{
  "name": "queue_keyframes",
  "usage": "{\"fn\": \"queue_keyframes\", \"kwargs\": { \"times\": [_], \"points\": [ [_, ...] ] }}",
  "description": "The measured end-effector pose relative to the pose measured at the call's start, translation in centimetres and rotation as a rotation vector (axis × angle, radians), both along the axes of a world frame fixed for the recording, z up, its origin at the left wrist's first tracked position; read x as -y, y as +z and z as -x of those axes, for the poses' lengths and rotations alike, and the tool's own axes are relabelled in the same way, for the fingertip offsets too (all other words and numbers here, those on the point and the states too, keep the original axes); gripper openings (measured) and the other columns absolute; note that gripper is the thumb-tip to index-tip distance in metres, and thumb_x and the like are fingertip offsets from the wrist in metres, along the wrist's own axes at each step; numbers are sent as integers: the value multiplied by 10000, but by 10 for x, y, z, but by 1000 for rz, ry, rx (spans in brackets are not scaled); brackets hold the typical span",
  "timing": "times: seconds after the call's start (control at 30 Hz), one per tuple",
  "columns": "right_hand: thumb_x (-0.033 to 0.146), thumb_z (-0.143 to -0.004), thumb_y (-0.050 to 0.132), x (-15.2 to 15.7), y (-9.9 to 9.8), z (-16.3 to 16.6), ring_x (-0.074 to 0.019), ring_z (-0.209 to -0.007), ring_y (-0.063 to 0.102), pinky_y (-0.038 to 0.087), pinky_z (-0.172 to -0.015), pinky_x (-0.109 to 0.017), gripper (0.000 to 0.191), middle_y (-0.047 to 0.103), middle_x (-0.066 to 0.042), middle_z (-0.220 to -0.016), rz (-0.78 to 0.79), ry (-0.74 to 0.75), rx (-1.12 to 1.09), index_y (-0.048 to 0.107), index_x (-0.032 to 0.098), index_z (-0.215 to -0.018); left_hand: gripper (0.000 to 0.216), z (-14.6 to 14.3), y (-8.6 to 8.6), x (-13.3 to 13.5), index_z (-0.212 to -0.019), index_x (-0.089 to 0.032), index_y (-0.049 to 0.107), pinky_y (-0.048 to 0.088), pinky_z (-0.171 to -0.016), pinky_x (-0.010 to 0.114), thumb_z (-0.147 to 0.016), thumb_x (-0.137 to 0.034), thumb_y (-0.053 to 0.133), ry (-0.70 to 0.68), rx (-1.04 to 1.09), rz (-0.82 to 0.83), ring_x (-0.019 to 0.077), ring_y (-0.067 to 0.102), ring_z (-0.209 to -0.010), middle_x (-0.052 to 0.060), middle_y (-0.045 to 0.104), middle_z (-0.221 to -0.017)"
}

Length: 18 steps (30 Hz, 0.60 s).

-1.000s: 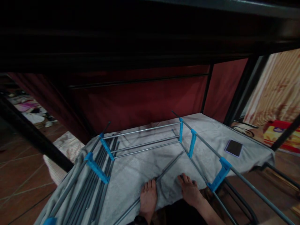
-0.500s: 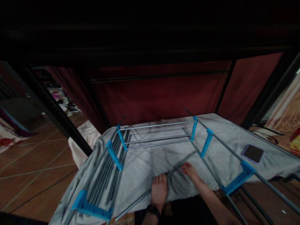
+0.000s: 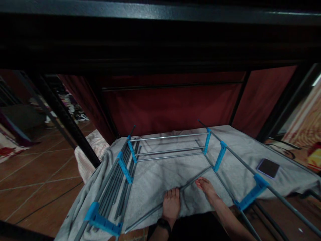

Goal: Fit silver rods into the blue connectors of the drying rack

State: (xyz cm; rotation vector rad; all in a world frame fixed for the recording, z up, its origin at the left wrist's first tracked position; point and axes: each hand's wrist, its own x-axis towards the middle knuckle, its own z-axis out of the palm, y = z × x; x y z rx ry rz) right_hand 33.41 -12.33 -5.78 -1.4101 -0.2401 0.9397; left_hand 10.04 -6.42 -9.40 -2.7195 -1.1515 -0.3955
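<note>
Left hand (image 3: 171,203) grips slim grey metal rod (image 3: 144,218); right (image 3: 206,187) loosely open beside it. Rod probably light, stiff, best held mid-length.

Grey rod (image 3: 143,218) partly hidden by left hand (image 3: 171,205)

Pretty dim room, with a chunky dark beam (image 3: 160,36) running right across the top. Far side's a dark red panel (image 3: 170,108), left is reddish-brown tiled floor (image 3: 50,194), plus some patterned cloth (image 3: 304,122) hanging far right.
</note>
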Motion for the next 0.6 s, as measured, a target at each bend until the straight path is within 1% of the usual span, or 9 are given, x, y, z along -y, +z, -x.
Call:
{"fn": "queue_keyframes", "kwargs": {
  "times": [0.1, 0.17, 0.23, 0.3, 0.4, 0.47, 0.53, 0.6],
  "points": [
    [446, -587, 957, 2, -12, -2, -285, -800, 830, 728, -878, -430, 369, 796, -9, -761, -54, -25, -8, 651, 326, -756, 389, 2, -1, 1, -1278, -195, 817, 624, -923, 359, -977, -3, 662, -1, 0, -9, 239, 789, -1004, 79, 805, -1087],
    [487, -595, 972, 3, -17, -7, -283, -769, 830, 738, -835, -430, 384, 812, -10, -775, -54, -48, -40, 663, 336, -765, 400, 4, -1, 2, -1285, -205, 820, 626, -938, 358, -979, 1, 665, -10, 5, 0, 238, 794, -1019, 78, 814, -1111],
    [476, -620, 976, 3, -17, -11, -275, -745, 826, 740, -793, -419, 365, 820, -5, -780, -56, -54, -86, 672, 338, -769, 408, 6, 0, 3, -1292, -207, 819, 629, -943, 358, -989, 7, 651, -18, 0, 31, 240, 801, -1032, 78, 821, -1130],
    [417, -659, 965, 1, -11, -16, -268, -754, 829, 737, -771, -395, 313, 831, -16, -801, -72, -52, -139, 694, 324, -783, 430, 7, 4, 4, -1321, -198, 810, 633, -964, 366, -1001, 19, 622, -23, -16, 73, 246, 808, -1062, 87, 828, -1160],
    [304, -738, 928, -7, -2, -23, -259, -785, 843, 728, -749, -351, 207, 866, -57, -870, -84, -67, -212, 742, 288, -826, 493, 8, 15, 0, -1360, -194, 791, 631, -1003, 378, -994, 58, 577, -46, -58, 147, 247, 813, -1097, 101, 830, -1201],
    [228, -787, 898, -16, 2, -30, -242, -775, 842, 727, -738, -326, 162, 871, -58, -880, -107, -71, -240, 748, 268, -834, 525, 12, 26, -8, -1361, -200, 787, 629, -1002, 375, -985, 82, 552, -44, -88, 192, 246, 814, -1107, 102, 828, -1207],
    [162, -835, 862, -28, 5, -38, -215, -739, 829, 726, -728, -301, 150, 861, -43, -854, -140, -87, -255, 741, 252, -833, 541, 18, 38, -20, -1361, -198, 785, 622, -1001, 369, -989, 92, 521, -1, -101, 211, 247, 812, -1120, 106, 827, -1213],
    [111, -883, 822, -41, 8, -48, -191, -707, 813, 721, -716, -272, 158, 845, -34, -813, -152, -125, -268, 735, 238, -844, 550, 25, 50, -35, -1364, -185, 783, 614, -1003, 359, -998, 97, 484, 73, -106, 211, 243, 814, -1117, 117, 827, -1224]
  ]
}}
